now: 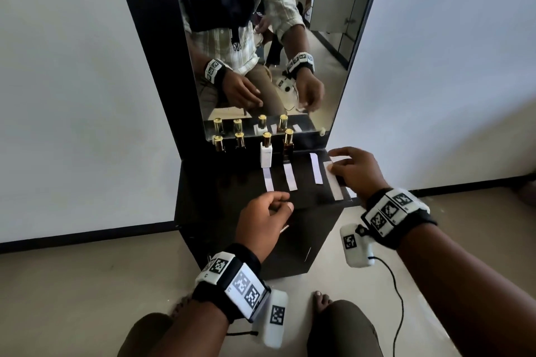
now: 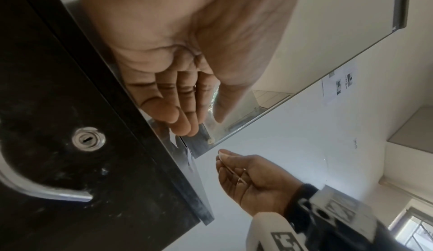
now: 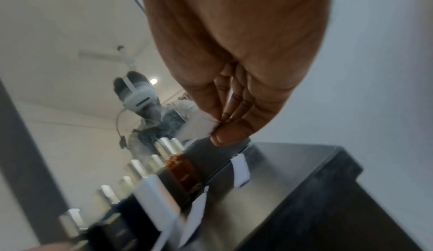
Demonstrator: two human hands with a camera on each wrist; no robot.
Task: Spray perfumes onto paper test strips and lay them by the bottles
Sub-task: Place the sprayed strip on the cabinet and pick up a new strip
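Observation:
Four gold-capped perfume bottles stand in a row before the mirror: two dark ones (image 1: 218, 143) on the left, a white one (image 1: 266, 155) and an amber one (image 1: 288, 145). One paper strip (image 1: 268, 180) lies in front of the white bottle and another (image 1: 290, 178) in front of the amber one. A third strip (image 1: 316, 169) lies further right. My right hand (image 1: 336, 166) pinches a strip (image 1: 335, 186) at the top's right edge; the right wrist view shows thumb and fingers (image 3: 230, 134) closed on white paper (image 3: 208, 123). My left hand (image 1: 278, 203) hovers loosely curled over the front edge, holding nothing.
The bottles stand on a narrow black cabinet (image 1: 232, 200) with a tall mirror (image 1: 261, 38) behind them. A lock (image 2: 88, 140) and a metal handle (image 2: 46, 190) are on its front. White walls flank it. My knees and bare feet are on the tiled floor below.

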